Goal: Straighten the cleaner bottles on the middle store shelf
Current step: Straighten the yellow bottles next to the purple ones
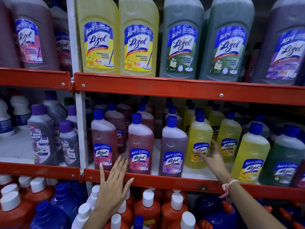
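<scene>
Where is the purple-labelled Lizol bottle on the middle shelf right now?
The purple-labelled bottle stands at the front of the middle shelf, centre of view, between a pink-labelled bottle and the yellow bottle the right hand touches.

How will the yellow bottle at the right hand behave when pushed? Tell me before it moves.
The yellow bottle looks nearly full, so probably heavy for its size. It is tall and narrow and already leans, so a high push from the right hand may tip it. Its smooth plastic likely slides easily on the shelf.

- Behind the right hand (209, 156), the yellow bottle (200, 141) has its label partly covered.
- Above both hands, the tall bottles (138, 38) lose their caps to the top edge.
- Rear rows beyond the hands sit too dark to read.
</scene>
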`<state>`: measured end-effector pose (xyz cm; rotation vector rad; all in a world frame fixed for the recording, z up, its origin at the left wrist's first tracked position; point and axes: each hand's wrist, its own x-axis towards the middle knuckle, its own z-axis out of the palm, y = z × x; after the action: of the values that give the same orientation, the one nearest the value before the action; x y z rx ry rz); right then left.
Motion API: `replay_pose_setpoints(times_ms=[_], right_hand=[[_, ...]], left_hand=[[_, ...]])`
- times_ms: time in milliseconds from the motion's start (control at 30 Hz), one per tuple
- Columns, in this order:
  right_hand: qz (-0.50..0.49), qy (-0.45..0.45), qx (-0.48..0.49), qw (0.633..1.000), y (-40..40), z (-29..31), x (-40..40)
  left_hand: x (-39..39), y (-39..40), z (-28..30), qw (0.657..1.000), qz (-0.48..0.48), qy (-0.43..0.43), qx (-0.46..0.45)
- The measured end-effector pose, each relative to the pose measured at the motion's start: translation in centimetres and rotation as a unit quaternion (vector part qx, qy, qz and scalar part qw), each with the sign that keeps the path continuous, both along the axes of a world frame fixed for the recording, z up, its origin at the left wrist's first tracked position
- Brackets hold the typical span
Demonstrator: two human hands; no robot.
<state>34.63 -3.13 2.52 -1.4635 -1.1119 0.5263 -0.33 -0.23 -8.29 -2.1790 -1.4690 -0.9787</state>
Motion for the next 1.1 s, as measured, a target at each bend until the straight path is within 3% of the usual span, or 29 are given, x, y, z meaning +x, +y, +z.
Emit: replay_pose_setpoints(times_ms=[200, 433, 867, 1100], right_hand=[[0.068, 0.061, -0.051, 0.995, 0.3, 0.5, 0.6], [0.093, 0.052, -0.037, 0.994, -1.6, 0.6, 0.6], [0.086, 0.008, -0.017, 0.996, -5.1, -0.1, 0.2], [0.023, -0.002, 0.008, 1.0, -5.7, -0.6, -0.8]], left_hand=[[0.0, 0.0, -0.1, 1.0, -0.005, -0.004, -0.004], [0.1, 0.0, -0.2, 1.0, 0.007, 0.019, 0.008], [0.2, -0.6, 0.4, 1.0, 0.011, 0.0, -0.024], [0.3, -1.3, 0.5, 0.997, 0.003, -0.002, -0.074]])
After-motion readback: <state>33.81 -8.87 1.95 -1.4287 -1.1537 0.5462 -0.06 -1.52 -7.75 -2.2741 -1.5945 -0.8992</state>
